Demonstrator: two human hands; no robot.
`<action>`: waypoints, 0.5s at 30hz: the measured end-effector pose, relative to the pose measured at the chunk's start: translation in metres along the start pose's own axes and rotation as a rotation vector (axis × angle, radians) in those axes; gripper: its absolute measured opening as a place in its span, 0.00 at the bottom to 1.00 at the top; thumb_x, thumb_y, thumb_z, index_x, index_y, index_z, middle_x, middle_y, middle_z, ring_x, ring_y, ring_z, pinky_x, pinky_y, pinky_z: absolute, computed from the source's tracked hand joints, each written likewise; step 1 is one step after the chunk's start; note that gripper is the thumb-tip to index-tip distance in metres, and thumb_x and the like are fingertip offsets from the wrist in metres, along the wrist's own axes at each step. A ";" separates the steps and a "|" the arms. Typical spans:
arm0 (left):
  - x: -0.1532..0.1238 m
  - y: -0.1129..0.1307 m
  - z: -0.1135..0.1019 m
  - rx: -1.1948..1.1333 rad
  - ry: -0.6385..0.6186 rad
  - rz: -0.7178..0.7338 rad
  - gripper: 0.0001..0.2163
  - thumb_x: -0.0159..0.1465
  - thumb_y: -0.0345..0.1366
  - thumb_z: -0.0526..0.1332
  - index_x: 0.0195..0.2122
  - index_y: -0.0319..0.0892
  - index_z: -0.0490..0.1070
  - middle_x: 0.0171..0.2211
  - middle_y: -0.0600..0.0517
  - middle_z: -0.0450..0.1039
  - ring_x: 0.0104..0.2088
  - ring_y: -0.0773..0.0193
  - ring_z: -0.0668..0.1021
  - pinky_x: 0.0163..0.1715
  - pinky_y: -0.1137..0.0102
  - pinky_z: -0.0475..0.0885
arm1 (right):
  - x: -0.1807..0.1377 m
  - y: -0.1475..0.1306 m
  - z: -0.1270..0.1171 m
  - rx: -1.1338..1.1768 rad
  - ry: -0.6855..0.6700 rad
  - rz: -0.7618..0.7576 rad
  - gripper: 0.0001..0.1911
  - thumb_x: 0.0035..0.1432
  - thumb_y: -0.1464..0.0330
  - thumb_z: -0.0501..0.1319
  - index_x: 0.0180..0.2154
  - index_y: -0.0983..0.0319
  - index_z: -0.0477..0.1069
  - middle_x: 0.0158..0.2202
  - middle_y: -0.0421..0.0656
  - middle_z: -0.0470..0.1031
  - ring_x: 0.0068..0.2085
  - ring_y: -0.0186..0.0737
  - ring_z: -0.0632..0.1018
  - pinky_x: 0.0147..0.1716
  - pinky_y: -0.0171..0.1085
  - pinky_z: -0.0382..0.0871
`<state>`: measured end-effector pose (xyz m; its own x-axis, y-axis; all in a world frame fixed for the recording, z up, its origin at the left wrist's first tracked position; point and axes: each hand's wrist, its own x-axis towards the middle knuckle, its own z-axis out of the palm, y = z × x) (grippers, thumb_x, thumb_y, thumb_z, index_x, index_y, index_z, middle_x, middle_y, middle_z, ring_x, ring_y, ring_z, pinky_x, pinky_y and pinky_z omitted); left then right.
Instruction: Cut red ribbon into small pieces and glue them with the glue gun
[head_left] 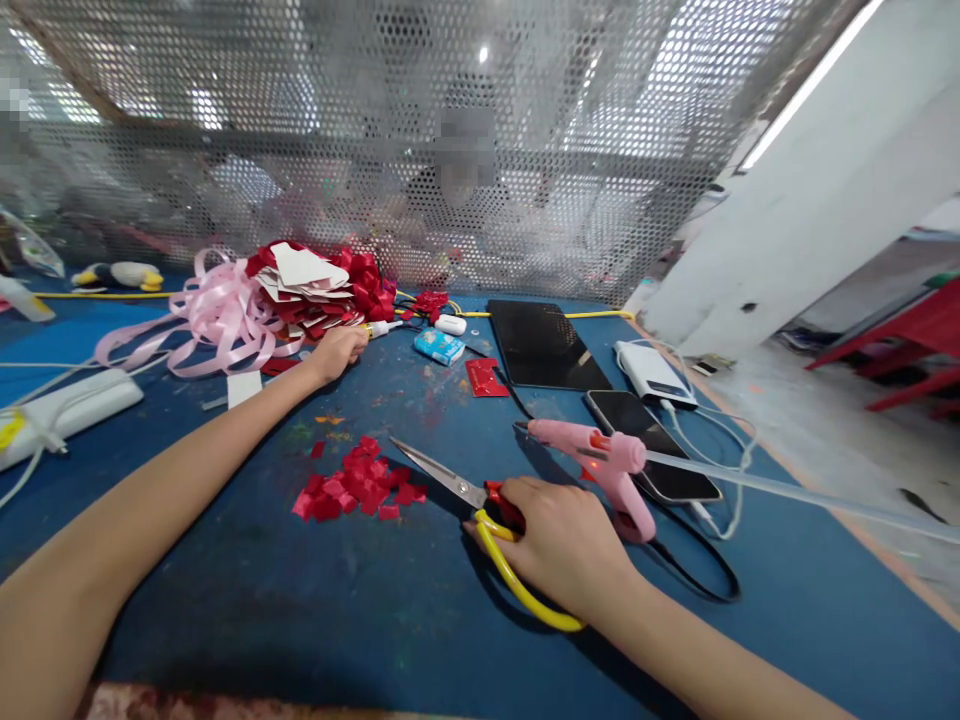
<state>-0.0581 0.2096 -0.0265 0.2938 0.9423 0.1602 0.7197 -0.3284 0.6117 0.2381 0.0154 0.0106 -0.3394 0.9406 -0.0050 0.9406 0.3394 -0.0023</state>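
Observation:
My right hand (pixel 566 535) is closed over the handles of a pair of scissors (pixel 451 482), one loop yellow and one red. The blades are together and point left, toward a loose pile of small red ribbon pieces (pixel 360 482). My left hand (pixel 339 353) is stretched forward across the table, fingers closed around a small white bottle with a narrow nozzle (pixel 382 328). Just beyond that hand lies a heap of red ribbon and white-backed scraps (pixel 315 285), beside curled pink ribbon (pixel 217 310).
A pink glue gun (pixel 592 450) with a clear stick lies by my right hand, near a phone (pixel 649 440), a power bank (pixel 654 375) and a black tablet (pixel 551 345). A blue packet (pixel 439 346) is mid-table. At left sits a white power strip (pixel 71 415); perforated metal mesh (pixel 360 150) stands behind.

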 end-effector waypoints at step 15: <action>0.060 0.128 0.041 0.561 -0.221 0.292 0.14 0.64 0.38 0.57 0.48 0.39 0.67 0.47 0.46 0.69 0.43 0.59 0.75 0.41 0.58 0.72 | -0.008 -0.004 -0.016 0.000 -0.058 0.015 0.23 0.53 0.49 0.54 0.30 0.61 0.73 0.30 0.44 0.77 0.30 0.44 0.77 0.24 0.36 0.56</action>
<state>0.0776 0.2210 0.0297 0.6055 0.7937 0.0593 0.7913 -0.6083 0.0621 0.2369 0.0062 0.0265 -0.3248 0.9437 -0.0634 0.9456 0.3253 -0.0018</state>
